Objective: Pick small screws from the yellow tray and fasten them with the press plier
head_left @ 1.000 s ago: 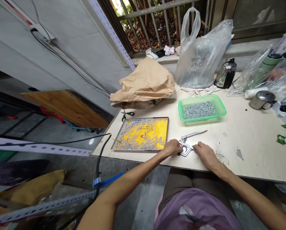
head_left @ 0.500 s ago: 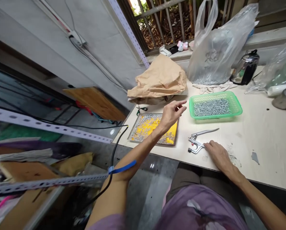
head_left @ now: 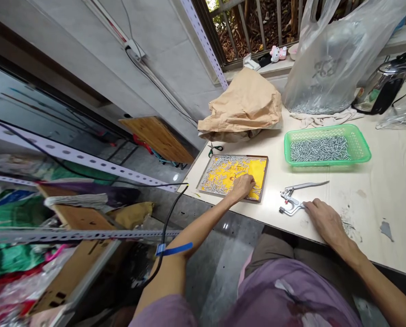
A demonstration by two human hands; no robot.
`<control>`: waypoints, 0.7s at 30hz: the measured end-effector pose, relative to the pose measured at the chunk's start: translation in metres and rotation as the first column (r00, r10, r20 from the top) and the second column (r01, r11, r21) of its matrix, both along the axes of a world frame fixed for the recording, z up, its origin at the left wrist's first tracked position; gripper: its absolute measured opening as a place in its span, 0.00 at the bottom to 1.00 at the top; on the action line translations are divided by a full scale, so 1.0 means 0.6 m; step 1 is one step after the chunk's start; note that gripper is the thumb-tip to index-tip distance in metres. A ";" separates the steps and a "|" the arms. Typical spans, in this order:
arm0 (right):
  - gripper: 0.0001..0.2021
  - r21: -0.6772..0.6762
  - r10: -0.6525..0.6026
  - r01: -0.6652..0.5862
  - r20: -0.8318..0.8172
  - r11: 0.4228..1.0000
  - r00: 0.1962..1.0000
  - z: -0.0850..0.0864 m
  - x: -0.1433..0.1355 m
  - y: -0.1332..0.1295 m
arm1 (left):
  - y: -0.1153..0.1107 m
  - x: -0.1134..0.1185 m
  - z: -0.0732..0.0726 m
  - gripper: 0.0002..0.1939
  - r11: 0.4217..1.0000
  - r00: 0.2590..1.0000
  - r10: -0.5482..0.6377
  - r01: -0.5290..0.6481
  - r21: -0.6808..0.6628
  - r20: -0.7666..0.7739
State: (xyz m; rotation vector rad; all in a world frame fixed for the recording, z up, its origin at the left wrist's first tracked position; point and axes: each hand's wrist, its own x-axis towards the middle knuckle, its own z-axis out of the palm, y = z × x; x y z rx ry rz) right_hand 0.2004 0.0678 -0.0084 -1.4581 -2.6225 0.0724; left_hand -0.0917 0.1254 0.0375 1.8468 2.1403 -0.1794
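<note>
My left hand (head_left: 244, 185) is down on the right part of a shallow tray (head_left: 264, 175) with a yellow bottom, its fingers curled together. Many small silvery metal pieces (head_left: 214, 184) lie scattered in that tray; whatever is between my fingertips is hidden. On the tabletop, my right hand (head_left: 327, 223) has its fingers closed over the end of the lower handle of silver snap pliers (head_left: 294, 206). The pliers lie with jaws apart, the upper handle pointing away to the right. A green plastic basket (head_left: 361, 159) full of similar metal pieces (head_left: 320, 150) stands beyond them.
Scissors (head_left: 215, 149) lie behind the tray near the table's left edge. At the back are a brown paper bag (head_left: 245, 104), a clear plastic bag (head_left: 320, 77) and a metal kettle (head_left: 383, 84). A black cable (head_left: 165, 218) runs alongside my left arm.
My left hand has come down from above the tray's back right, near the basket, to the tray's bottom, and its fingers have closed. My right hand stays at the pliers. The view has shifted left.
</note>
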 end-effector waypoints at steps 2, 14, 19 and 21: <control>0.12 0.005 -0.008 0.008 0.004 1.000 1.000 0.001 -0.001 -0.001 | 0.001 -0.006 -0.003 0.10 0.999 0.999 -0.006 0.005 0.033 0.043; 0.12 -0.018 -0.014 0.014 0.023 1.000 1.000 0.011 -0.003 0.000 | -0.016 -0.027 0.007 0.04 0.924 0.679 0.290 -0.382 -0.012 0.674; 0.13 -0.129 -0.009 0.026 0.130 0.991 0.992 0.041 -0.004 -0.002 | -0.061 0.053 0.014 0.03 0.920 0.381 0.371 -0.277 -0.279 0.846; 0.13 -0.155 -0.004 0.025 0.134 0.988 0.991 0.050 0.000 -0.001 | -0.078 0.091 0.008 0.06 0.915 0.371 0.399 -0.217 -0.340 0.838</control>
